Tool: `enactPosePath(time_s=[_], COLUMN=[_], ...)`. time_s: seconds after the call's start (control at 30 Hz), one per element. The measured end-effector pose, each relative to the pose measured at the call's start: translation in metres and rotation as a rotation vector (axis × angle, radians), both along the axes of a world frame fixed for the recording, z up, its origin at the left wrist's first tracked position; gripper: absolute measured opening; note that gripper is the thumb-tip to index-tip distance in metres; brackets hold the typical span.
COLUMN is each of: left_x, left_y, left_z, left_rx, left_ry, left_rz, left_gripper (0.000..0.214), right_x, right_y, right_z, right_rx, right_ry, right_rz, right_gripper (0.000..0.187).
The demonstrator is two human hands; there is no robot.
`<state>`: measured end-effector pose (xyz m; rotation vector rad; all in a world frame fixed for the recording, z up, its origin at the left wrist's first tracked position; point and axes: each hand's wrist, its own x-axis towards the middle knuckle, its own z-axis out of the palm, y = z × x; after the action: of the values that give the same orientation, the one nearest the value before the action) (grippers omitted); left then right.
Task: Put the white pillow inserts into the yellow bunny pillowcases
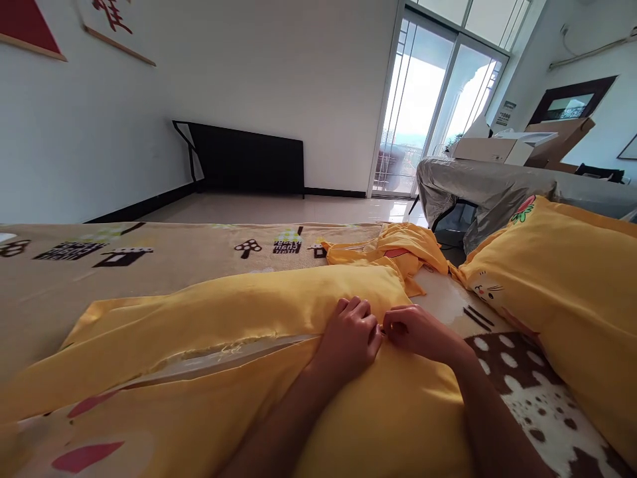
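Note:
A yellow pillowcase point(279, 299) lies in front of me around a pillow, its long opening gaping on the left and showing a whitish inner pillow point(219, 360). At the right part of that opening, my left hand point(352, 332) is closed on the edge of the cloth. My right hand point(415, 332) pinches the same seam just beside it, the two hands almost touching. A tiny dark bit shows between the fingers, too small to name. Pink printed shapes mark the near side of the case.
A second yellow pillow point(572, 265) with a printed face lies at the right. Crumpled yellow cloth point(413, 245) rests beyond my hands on the patterned beige blanket point(199, 255). Farther off stand a plastic-covered piece of furniture point(478, 179) with boxes, a black folded panel point(249, 159) and a glass door point(423, 99).

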<state>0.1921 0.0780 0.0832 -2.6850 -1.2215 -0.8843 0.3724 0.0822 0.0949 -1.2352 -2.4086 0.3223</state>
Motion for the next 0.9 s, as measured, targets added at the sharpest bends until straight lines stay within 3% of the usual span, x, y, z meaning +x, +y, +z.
enactPosePath(time_s=[0.2, 0.5, 0.67, 0.9], left_x=[-0.004, -0.009, -0.007, -0.001], left_y=[-0.015, -0.028, -0.034, -0.043], left_z=[0.011, 0.020, 0.024, 0.024], left_rx=[0.098, 0.086, 0.082, -0.088], left_ry=[0.095, 0.267, 0.271, 0.282], left_rz=[0.043, 0.077, -0.037, -0.106], left_gripper=[0.025, 0.021, 0.019, 0.019], right_x=[0.004, 0.010, 0.011, 0.010], right_y=[-0.003, -0.006, -0.006, -0.010], right_z=[0.011, 0.012, 0.014, 0.019], right_rx=[-0.031, -0.050, -0.043, -0.108], right_ry=[0.036, 0.004, 0.009, 0.010], right_rz=[0.025, 0.063, 0.069, 0.034], right_gripper=[0.017, 0.015, 0.015, 0.009])
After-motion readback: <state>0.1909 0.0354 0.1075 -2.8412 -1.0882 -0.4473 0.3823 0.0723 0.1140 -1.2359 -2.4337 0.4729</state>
